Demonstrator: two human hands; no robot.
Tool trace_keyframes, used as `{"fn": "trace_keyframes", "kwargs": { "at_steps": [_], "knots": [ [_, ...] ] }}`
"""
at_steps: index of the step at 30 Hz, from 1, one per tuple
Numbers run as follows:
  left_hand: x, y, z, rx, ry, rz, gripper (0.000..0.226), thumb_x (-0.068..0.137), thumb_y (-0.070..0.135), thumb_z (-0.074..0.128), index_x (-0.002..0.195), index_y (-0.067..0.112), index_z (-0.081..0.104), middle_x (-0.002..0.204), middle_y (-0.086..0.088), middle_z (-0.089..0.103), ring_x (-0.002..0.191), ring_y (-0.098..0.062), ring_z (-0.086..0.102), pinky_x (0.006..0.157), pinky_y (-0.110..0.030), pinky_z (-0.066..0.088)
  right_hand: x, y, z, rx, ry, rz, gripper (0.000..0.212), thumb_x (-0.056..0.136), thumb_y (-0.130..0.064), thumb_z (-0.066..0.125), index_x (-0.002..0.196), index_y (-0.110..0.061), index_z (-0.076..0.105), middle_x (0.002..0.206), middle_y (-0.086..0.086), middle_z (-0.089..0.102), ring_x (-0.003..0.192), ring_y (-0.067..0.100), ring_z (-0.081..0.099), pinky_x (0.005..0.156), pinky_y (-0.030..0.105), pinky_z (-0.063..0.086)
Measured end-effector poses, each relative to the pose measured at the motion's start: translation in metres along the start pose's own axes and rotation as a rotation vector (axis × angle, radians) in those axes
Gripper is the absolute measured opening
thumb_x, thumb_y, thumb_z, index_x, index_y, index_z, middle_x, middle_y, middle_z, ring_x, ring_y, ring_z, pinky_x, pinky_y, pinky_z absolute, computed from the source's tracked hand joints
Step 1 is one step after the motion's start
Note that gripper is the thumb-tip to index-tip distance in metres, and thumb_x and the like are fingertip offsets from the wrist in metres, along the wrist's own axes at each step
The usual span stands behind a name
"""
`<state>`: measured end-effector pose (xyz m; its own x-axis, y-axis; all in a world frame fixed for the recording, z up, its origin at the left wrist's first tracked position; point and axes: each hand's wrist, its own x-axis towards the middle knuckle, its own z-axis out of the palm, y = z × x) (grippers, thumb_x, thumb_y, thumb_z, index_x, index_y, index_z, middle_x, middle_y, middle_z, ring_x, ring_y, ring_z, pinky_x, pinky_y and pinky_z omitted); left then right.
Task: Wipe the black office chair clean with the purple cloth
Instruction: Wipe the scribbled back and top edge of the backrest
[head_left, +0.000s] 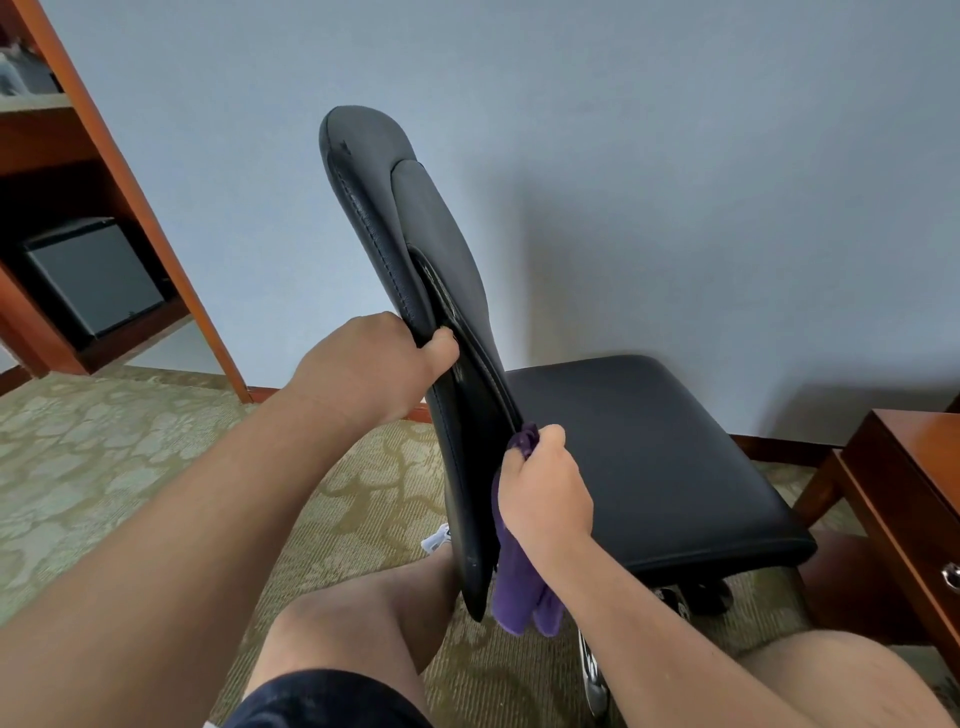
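The black office chair (649, 441) stands on a patterned carpet (104, 467) close to a pale blue-grey wall (675, 156). It is seen from the side, so its backrest (395, 208) shows nearly edge-on and leans toward the upper left, and the padded seat (665, 457) spreads out to the right of it.

The left hand (363, 364) grips the backrest about halfway up. Its thumb is hooked over the near edge, and the fingers are curled round the far side, out of sight.

The right hand (545, 493) is lower, where the backrest meets the seat. Its fingers are closed round a bunched purple cloth (519, 592), and they press the top of the cloth against the backrest's edge. The rest of the cloth hangs in loose folds below the wrist, beside the lower tip of the backrest.

The person's bare knee (363, 613) is raised just under the chair back, with dark shorts (322, 701) at the bottom of the view. Part of the chair's wheeled base (701, 597) shows under the seat (mostly in shadow).

At far left is a wooden shelving unit (130, 171) with a black box (93, 275) in a lower compartment. At far right is a wooden drawer unit (904, 493), near the seat but apart from it.
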<state>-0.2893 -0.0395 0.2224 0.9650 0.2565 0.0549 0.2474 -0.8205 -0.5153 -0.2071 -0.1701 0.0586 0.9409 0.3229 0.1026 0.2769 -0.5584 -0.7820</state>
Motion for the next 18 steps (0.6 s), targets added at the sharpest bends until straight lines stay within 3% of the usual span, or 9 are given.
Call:
{"fn": "trace_keyframes", "kwargs": {
  "at_steps": [8, 10, 12, 13, 15, 18],
  "knots": [
    [0.001, -0.006, 0.007, -0.192, 0.092, -0.091, 0.046, 0.095, 0.019, 0.039, 0.137, 0.024, 0.018, 0.069, -0.005, 0.029, 0.053, -0.018, 0.029, 0.050, -0.028, 0.030, 0.009, -0.077, -0.037, 0.142, 0.074, -0.375, 0.009, 0.095, -0.030, 0.049, 0.094, -0.027, 0.040, 0.077, -0.012, 0.049, 0.062, 0.011, 0.045, 0.053, 0.032, 0.030],
    [0.000, -0.008, 0.008, -0.352, 0.140, -0.112, 0.032, 0.098, 0.027, 0.038, 0.126, 0.034, 0.025, 0.069, -0.005, 0.033, 0.055, -0.020, 0.037, 0.049, -0.030, 0.034, 0.012, -0.092, -0.042, 0.154, 0.088, -0.458, 0.010, 0.095, -0.031, 0.050, 0.094, -0.024, 0.044, 0.081, -0.009, 0.053, 0.067, 0.018, 0.049, 0.053, 0.033, 0.032],
    [-0.004, -0.009, 0.006, -0.535, 0.129, -0.170, 0.011, 0.099, 0.042, 0.037, 0.098, 0.052, 0.042, 0.068, -0.006, 0.047, 0.063, -0.023, 0.051, 0.059, -0.035, 0.050, 0.015, -0.092, -0.043, 0.132, 0.087, -0.493, 0.011, 0.096, -0.031, 0.050, 0.093, -0.023, 0.044, 0.082, -0.008, 0.054, 0.068, 0.020, 0.050, 0.053, 0.033, 0.034],
    [-0.006, -0.011, 0.004, -0.623, 0.090, -0.209, 0.022, 0.096, 0.054, 0.035, 0.082, 0.051, 0.052, 0.065, -0.005, 0.056, 0.065, -0.022, 0.057, 0.064, -0.037, 0.053, 0.016, -0.087, -0.042, 0.108, 0.086, -0.497, 0.011, 0.097, -0.031, 0.050, 0.092, -0.023, 0.043, 0.080, -0.009, 0.053, 0.067, 0.020, 0.049, 0.053, 0.033, 0.033],
    [-0.007, -0.016, 0.003, -0.759, 0.049, -0.324, 0.064, 0.083, 0.077, 0.028, 0.061, 0.027, 0.062, 0.056, 0.002, 0.065, 0.063, -0.016, 0.062, 0.066, -0.035, 0.053, 0.017, -0.071, -0.041, 0.044, 0.075, -0.476, 0.013, 0.098, -0.032, 0.049, 0.090, -0.024, 0.041, 0.077, -0.010, 0.051, 0.065, 0.020, 0.048, 0.053, 0.033, 0.033],
    [-0.009, -0.027, -0.005, -0.706, 0.083, -0.385, 0.084, 0.072, 0.088, 0.024, 0.063, 0.015, 0.066, 0.056, 0.005, 0.067, 0.064, -0.015, 0.064, 0.069, -0.036, 0.054, 0.020, -0.048, -0.039, -0.057, 0.004, -0.396, 0.013, 0.098, -0.036, 0.046, 0.090, -0.027, 0.042, 0.078, -0.011, 0.053, 0.068, 0.019, 0.053, 0.056, 0.034, 0.040]
  ]
}}
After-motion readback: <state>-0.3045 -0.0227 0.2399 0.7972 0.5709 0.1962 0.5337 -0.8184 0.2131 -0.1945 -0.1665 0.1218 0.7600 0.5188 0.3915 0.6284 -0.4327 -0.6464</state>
